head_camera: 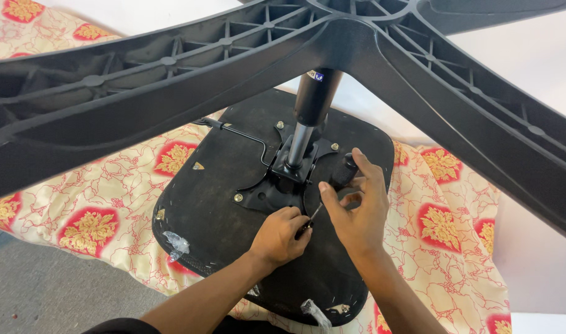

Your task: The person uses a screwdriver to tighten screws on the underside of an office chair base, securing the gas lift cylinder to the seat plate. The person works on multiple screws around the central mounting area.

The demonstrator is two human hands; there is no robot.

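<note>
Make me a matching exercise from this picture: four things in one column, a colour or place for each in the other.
Things:
1. star base
2. bed sheet
3. left hand
4. metal column

Descriptions:
A. cream with red flowers
B. holds a screwdriver
C. black ribbed arms, nearest the camera
D. silver, rising from the seat plate

Pairs: 1-C, 2-A, 3-B, 4-D

A home bedroom is showing here, a bed (530,260) with a white mattress lying under a cream bedsheet (79,204) patterned with red and gold flowers, grey floor (54,291) running beside it, an upturned office chair (233,204) resting on the bedding.
</note>
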